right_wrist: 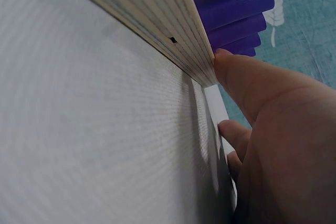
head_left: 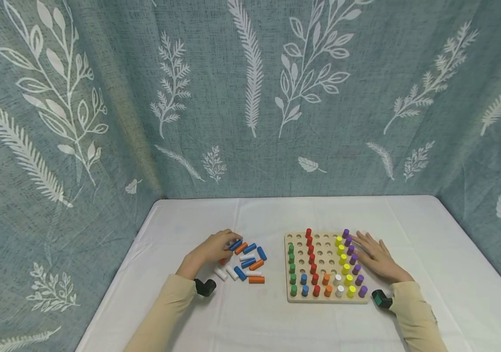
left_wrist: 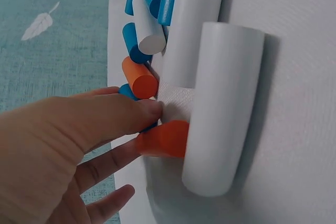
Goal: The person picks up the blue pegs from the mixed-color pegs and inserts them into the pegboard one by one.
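My left hand [head_left: 213, 246] pinches a blue peg [head_left: 235, 244] between thumb and index finger at the edge of a loose pile. In the left wrist view an orange peg [left_wrist: 165, 139] lies just under the thumb, beside a large-looking white peg [left_wrist: 223, 108]. The right hand [head_left: 375, 256] lies with fingers spread along the right side of a wooden pegboard [head_left: 327, 300], its thumb [right_wrist: 236, 72] at the board's edge by the purple pegs [right_wrist: 236, 3]. Green pegs [head_left: 292, 269], red pegs [head_left: 312, 259] and yellow pegs [head_left: 345, 269] stand in columns in the board.
Loose orange pegs [head_left: 257, 280], white pegs [head_left: 231, 273] and blue pegs [head_left: 261, 253] lie between the left hand and the board. Shorter columns of blue, orange and white pegs [head_left: 337, 279] stand at the board's near side. A patterned curtain [head_left: 233, 107] closes off the white table's far edge.
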Demonstrator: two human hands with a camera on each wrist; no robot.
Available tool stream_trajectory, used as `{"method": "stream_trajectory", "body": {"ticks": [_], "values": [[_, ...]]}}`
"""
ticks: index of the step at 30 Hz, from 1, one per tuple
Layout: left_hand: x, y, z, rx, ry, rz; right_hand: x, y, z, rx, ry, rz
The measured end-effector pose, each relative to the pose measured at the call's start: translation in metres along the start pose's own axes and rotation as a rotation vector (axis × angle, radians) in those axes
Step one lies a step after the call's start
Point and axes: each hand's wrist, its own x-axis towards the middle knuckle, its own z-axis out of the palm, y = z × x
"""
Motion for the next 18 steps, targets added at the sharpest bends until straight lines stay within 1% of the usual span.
{"method": "stream_trajectory", "body": {"ticks": [5,9,13,18], "values": [[0.0016,-0.0007,0.0007,-0.019,0.006,-0.006,-0.0005,-0.0012,0.0,-0.001,0.002,0.006],[0.0005,-0.0009,0.0006,-0.073,0.021,-0.016,-0.0019,-0.0042,-0.0003,0.009,0.012,0.003],[-0.0007,-0.0017,0.0012,-0.128,0.057,-0.021,-0.0022,-0.0051,0.0001,0.002,0.011,0.006],[-0.0028,-0.0003,0.0026,-0.175,0.122,-0.036,-0.0018,-0.0058,-0.0006,0.001,0.003,0.015]]}}
